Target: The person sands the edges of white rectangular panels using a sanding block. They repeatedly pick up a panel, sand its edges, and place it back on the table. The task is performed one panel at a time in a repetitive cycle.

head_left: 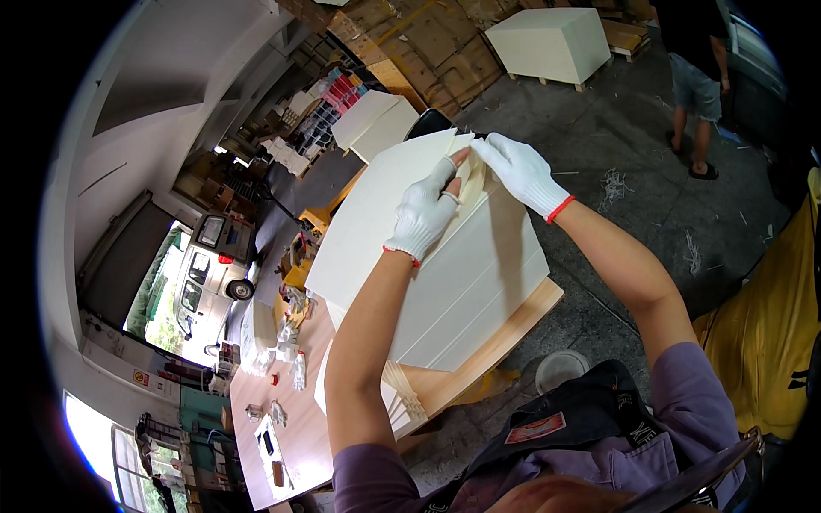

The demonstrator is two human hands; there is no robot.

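Note:
A tall stack of large white sheets (pixel 385 205) stands before me, several of its edges lifted and fanned apart near the far corner. My left hand (pixel 428 205), in a white knit glove with a red cuff and bare fingertips at the thumb and forefinger, is closed on the raised sheet edges. Close beside it on the right, my right hand (pixel 520 175), also gloved in white, has its fingers together and bent over the same far corner of the sheets. Its fingertips are partly hidden. The near side of the stack (pixel 479 282) shows layered edges.
Under the stack lies a wooden board (pixel 513 325). Left of it, a wooden table (pixel 256 406) carries gloves (pixel 298 369) and a knife-like tool (pixel 278 473). A white bucket (pixel 562 369) stands on the floor. Another person (pixel 697 77) stands at far right, past a palletised white stack (pixel 552 43).

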